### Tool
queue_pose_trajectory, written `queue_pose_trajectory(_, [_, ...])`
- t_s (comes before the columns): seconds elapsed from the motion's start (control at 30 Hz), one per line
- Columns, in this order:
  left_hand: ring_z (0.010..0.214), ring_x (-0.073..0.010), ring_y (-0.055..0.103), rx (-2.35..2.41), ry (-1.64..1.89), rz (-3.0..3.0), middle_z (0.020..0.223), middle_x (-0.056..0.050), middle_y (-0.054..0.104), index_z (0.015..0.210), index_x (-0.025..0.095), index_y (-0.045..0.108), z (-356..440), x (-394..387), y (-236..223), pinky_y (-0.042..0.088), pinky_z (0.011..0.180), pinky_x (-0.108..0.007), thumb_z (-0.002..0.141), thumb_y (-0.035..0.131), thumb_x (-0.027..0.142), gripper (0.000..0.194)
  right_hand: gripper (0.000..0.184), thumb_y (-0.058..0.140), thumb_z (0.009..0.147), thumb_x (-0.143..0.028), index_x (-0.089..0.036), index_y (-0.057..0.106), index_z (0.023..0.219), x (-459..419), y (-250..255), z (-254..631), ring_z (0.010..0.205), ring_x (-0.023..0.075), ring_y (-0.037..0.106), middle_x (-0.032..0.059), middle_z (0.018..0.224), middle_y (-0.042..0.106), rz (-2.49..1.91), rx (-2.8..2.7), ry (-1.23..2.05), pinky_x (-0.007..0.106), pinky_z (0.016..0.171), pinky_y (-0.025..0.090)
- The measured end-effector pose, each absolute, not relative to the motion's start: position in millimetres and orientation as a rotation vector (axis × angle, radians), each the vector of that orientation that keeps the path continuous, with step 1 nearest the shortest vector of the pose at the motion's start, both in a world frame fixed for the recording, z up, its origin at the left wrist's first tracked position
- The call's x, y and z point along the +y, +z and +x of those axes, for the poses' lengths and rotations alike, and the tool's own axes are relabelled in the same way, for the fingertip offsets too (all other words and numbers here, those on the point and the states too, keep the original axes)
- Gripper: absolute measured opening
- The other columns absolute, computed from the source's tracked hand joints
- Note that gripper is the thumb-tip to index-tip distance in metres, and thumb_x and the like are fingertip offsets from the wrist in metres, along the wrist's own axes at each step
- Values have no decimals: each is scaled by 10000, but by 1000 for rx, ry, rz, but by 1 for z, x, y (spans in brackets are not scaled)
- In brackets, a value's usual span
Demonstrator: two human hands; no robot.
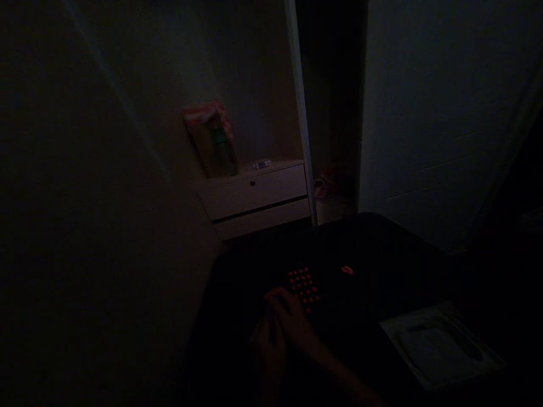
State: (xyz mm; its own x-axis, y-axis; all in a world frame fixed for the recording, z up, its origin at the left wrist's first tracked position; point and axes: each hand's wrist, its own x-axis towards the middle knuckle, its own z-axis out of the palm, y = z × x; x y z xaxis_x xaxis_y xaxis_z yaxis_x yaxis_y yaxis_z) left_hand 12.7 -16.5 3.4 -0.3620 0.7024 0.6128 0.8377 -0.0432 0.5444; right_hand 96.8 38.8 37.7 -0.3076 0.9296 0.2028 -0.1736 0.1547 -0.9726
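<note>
The room is very dark, so details of the hands are faint. My left hand (pixel 268 347) is closed low over the black table (pixel 237 282), its fingers curled up close against the other hand. My right hand (pixel 292 319) reaches in from the lower right, fingers bent over the left one. Between them a small dark, perhaps bluish thing shows, too dim to name. Just beyond the right hand, small red dots (pixel 304 284) lie in rows on the tabletop. To their right is a small orange-red piece (pixel 347 270).
A pale, flat, clear-looking packet or tray (pixel 441 345) lies at the right of the table. Behind stands a drawer unit (pixel 263 195) with a lock, carrying a red-and-white bag (pixel 212 138) and a small shiny item (pixel 262 164). A pale door panel (pixel 416 124) rises at right.
</note>
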Motion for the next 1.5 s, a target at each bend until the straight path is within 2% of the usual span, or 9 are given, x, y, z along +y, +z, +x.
queue_pose_trajectory(0.13, [589, -130, 671, -2033, -1338, -1672, 687, -74, 723, 799, 159, 723, 13, -17, 4, 484, 549, -196, 940, 413, 377, 404, 212, 529, 897, -367, -218, 678, 922, 38, 40, 97, 796, 170, 602, 3, 837, 665, -789, -1416, 1378, 267, 714, 448])
queue_pose_trajectory(0.33, [568, -129, 662, -2012, -1335, -1682, 659, -64, 713, 798, 163, 722, 12, -16, 4, 483, 539, -197, 937, 423, 370, 389, 204, 538, 892, -362, -224, 685, 918, 39, 38, 97, 811, 178, 606, 6, 847, 675, -784, -1406, 1363, 274, 730, 458])
queue_pose_trajectory(0.53, [643, -144, 695, -2033, -1396, -1686, 745, -88, 743, 906, 145, 727, 14, -16, 6, 511, 585, -207, 949, 399, 407, 422, 209, 536, 896, -373, -230, 686, 922, 39, 39, 98, 805, 174, 604, 2, 848, 672, -786, -1403, 1376, 266, 722, 454])
queue_pose_trajectory(0.8, [570, -159, 660, -2066, -1380, -1673, 659, -67, 706, 781, 186, 705, 15, -17, 7, 486, 535, -242, 941, 390, 462, 448, 215, 527, 904, -384, -239, 686, 911, 39, 39, 97, 820, 202, 612, 7, 851, 677, -790, -1409, 1365, 286, 721, 454])
queue_pose_trajectory(0.9, [588, -147, 667, -2077, -1376, -1680, 673, -71, 712, 801, 173, 712, 14, -18, 6, 490, 555, -222, 946, 393, 430, 435, 204, 531, 902, -373, -235, 680, 916, 39, 38, 97, 821, 193, 614, 4, 858, 679, -789, -1412, 1368, 281, 728, 454])
queue_pose_trajectory(1.0, [635, -139, 683, -2072, -1371, -1695, 740, -83, 737, 903, 158, 724, 13, -17, 5, 492, 579, -206, 946, 408, 392, 395, 199, 524, 909, -356, -230, 678, 919, 39, 38, 97, 823, 179, 611, -1, 851, 672, -785, -1423, 1366, 273, 740, 449])
queue_pose_trajectory(1.2, [566, -130, 648, -2033, -1312, -1631, 634, -67, 695, 771, 155, 702, 13, -16, 2, 471, 555, -209, 944, 397, 406, 432, 209, 519, 911, -349, -220, 681, 935, 39, 40, 98, 820, 169, 601, 3, 860, 669, -787, -1437, 1365, 267, 740, 443])
queue_pose_trajectory(1.5, [572, -129, 661, -1961, -1283, -1642, 646, -64, 702, 781, 150, 704, 15, -16, 5, 476, 549, -200, 952, 400, 365, 410, 204, 522, 907, -350, -218, 675, 936, 39, 40, 98, 828, 168, 601, 3, 871, 664, -775, -1418, 1383, 263, 739, 442])
